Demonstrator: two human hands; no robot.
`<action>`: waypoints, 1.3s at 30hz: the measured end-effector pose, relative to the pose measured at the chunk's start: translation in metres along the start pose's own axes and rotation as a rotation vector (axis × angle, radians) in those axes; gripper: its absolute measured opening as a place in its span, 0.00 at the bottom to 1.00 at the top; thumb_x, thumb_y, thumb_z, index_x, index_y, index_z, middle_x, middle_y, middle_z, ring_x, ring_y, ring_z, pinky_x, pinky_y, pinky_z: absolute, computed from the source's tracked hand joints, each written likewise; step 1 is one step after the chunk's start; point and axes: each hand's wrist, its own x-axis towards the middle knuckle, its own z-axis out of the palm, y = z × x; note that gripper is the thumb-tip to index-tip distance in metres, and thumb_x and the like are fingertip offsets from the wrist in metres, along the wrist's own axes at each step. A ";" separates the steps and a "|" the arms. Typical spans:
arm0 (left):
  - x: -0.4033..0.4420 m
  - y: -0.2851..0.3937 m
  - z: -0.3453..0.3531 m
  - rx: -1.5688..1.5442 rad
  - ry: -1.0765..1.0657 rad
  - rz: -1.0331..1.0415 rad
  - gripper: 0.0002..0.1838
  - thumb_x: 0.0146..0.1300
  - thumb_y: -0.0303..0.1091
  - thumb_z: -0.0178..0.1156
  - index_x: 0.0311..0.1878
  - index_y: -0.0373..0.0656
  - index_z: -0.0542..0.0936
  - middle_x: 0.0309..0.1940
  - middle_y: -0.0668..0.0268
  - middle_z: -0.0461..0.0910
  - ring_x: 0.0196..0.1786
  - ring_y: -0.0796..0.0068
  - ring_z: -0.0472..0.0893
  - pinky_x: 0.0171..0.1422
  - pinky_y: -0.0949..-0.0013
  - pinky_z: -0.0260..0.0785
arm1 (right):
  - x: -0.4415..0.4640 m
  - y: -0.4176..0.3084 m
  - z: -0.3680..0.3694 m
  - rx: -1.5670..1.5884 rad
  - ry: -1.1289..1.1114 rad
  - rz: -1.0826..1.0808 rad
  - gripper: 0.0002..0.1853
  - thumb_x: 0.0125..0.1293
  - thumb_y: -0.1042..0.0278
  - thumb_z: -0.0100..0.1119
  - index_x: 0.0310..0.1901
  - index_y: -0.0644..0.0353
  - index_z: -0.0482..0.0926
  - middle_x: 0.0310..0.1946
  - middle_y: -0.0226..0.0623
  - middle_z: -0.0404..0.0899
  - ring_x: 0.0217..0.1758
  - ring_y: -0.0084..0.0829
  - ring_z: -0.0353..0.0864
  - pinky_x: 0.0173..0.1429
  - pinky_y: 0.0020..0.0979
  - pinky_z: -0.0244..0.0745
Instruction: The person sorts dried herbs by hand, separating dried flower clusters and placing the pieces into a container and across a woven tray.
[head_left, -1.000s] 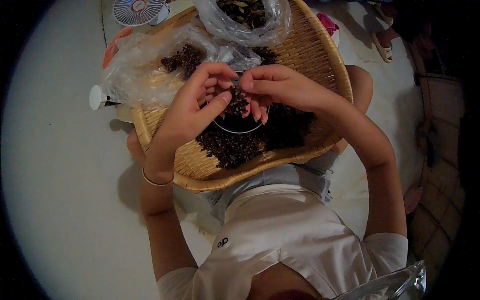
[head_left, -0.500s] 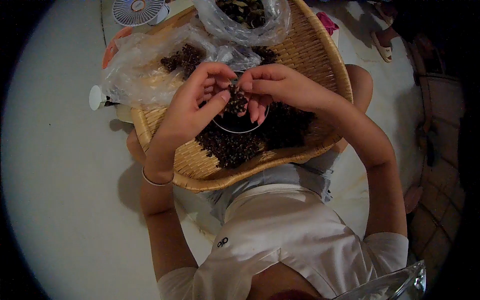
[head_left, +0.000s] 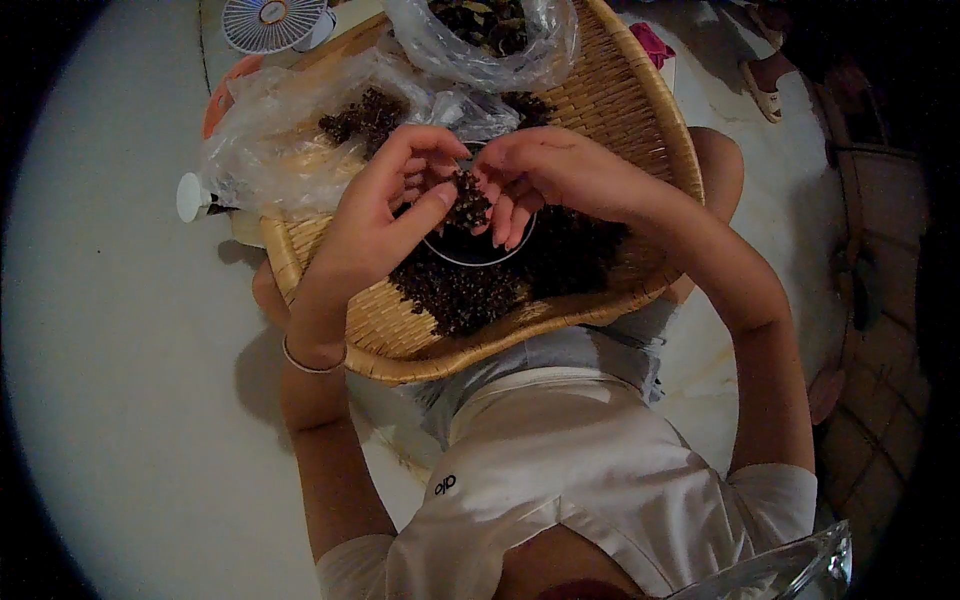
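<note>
A dark, crumbly clump of dried plant stuff with pale specks point(head_left: 468, 200) is pinched in my left hand point(head_left: 405, 195), between thumb and bent fingers. My right hand point(head_left: 545, 170) meets it from the other side, thumb and forefinger closed at the clump's edge and the lower fingers hanging loosely. Both hands are above a round bowl with a thin pale rim point(head_left: 482, 264), whose inside is mostly hidden. Around the bowl, a loose heap of the same dark stuff point(head_left: 465, 295) lies in a wide woven basket point(head_left: 385, 335) across the lap.
A clear plastic bag point(head_left: 270, 150) with dark clumps by it spreads over the basket's left side. Another open bag point(head_left: 555, 55) holds dried leafy pieces at the far end. A small fan point(head_left: 275, 22) stands beyond. Another person's sandalled foot point(head_left: 765, 90) is at upper right.
My right hand's fingers have shifted slightly, curling more at the clump while the thumb moved inward. My left hand stays almost still with the clump.
</note>
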 end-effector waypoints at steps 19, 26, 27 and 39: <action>-0.008 0.012 -0.005 -0.046 -0.022 0.031 0.15 0.60 0.23 0.53 0.50 0.42 0.67 0.40 0.69 0.70 0.46 0.83 0.69 0.49 0.78 0.64 | 0.001 0.008 -0.007 -0.982 0.138 -0.695 0.18 0.58 0.74 0.47 0.52 0.61 0.70 0.50 0.40 0.72 0.57 0.34 0.70 0.63 0.34 0.61; -0.006 0.008 -0.002 0.024 0.002 0.050 0.15 0.59 0.24 0.55 0.49 0.42 0.67 0.39 0.70 0.71 0.45 0.83 0.71 0.50 0.76 0.64 | -0.008 -0.008 0.004 -0.668 0.178 -0.615 0.11 0.57 0.67 0.59 0.40 0.61 0.74 0.35 0.31 0.73 0.40 0.24 0.74 0.42 0.24 0.71; -0.006 0.007 -0.002 0.038 0.006 0.058 0.15 0.59 0.24 0.55 0.49 0.42 0.67 0.39 0.70 0.71 0.44 0.82 0.71 0.50 0.76 0.64 | -0.008 -0.009 0.005 -0.740 0.159 -0.604 0.08 0.57 0.70 0.59 0.38 0.61 0.75 0.36 0.32 0.73 0.39 0.24 0.73 0.40 0.23 0.70; -0.003 0.004 0.002 0.090 0.011 0.074 0.14 0.59 0.24 0.55 0.49 0.41 0.68 0.38 0.70 0.72 0.42 0.82 0.72 0.45 0.78 0.64 | -0.004 -0.004 0.003 -0.927 0.139 -0.694 0.06 0.54 0.74 0.61 0.34 0.61 0.76 0.32 0.32 0.73 0.35 0.24 0.73 0.34 0.23 0.67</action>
